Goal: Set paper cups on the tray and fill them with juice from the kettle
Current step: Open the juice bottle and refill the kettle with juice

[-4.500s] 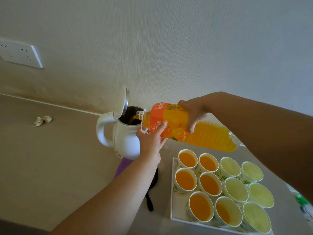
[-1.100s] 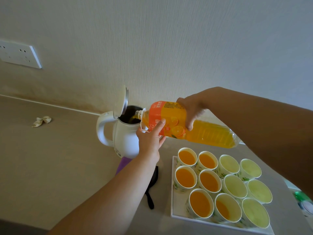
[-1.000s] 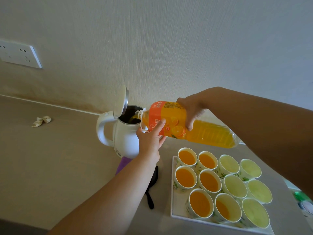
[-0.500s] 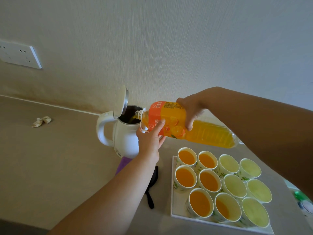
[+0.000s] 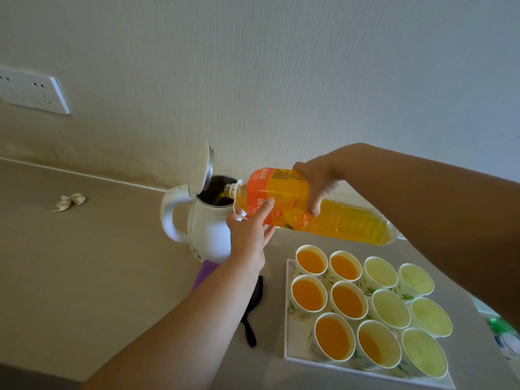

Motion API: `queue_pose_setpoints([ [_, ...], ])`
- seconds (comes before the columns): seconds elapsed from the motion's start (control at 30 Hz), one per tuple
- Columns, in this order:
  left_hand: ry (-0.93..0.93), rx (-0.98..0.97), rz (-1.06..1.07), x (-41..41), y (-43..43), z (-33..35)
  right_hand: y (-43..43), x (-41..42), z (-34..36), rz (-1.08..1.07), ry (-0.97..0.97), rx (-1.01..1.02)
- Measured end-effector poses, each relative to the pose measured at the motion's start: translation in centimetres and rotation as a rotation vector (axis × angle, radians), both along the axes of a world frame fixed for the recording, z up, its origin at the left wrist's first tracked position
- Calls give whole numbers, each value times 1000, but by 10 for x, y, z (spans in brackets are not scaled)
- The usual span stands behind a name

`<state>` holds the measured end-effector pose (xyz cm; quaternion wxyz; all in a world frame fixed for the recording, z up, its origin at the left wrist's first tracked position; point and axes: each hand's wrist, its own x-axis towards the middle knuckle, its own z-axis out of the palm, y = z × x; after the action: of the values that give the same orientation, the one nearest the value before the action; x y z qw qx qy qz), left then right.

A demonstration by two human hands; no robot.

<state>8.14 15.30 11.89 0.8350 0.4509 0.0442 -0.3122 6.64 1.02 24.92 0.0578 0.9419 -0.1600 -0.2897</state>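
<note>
Bottle tipped into kettle, R hand gripping it, L hand flat-fingered under neck

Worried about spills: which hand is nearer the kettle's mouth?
Left. The left hand supports the juice bottle beside the kettle; the right hand grips it farther right.

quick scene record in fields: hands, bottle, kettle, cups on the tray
right hand: grips the juice bottle from above, mid-body
left hand: straight fingers steady the bottle near its neck
juice bottle: tilted, mouth at the kettle opening
kettle: white, lid flipped up
tray: eleven paper cups
filled: six with juice, one only partly
empty: five, on the tray's right side
</note>
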Motion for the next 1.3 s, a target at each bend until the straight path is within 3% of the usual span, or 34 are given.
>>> queue_pose_setpoints([
  [0.87, 17, 2, 2, 0, 2, 2, 1, 0, 0, 7, 7, -33],
  [1.3, -42, 27, -7, -1, 3, 1, -9, -11, -11, -3, -93, 82],
])
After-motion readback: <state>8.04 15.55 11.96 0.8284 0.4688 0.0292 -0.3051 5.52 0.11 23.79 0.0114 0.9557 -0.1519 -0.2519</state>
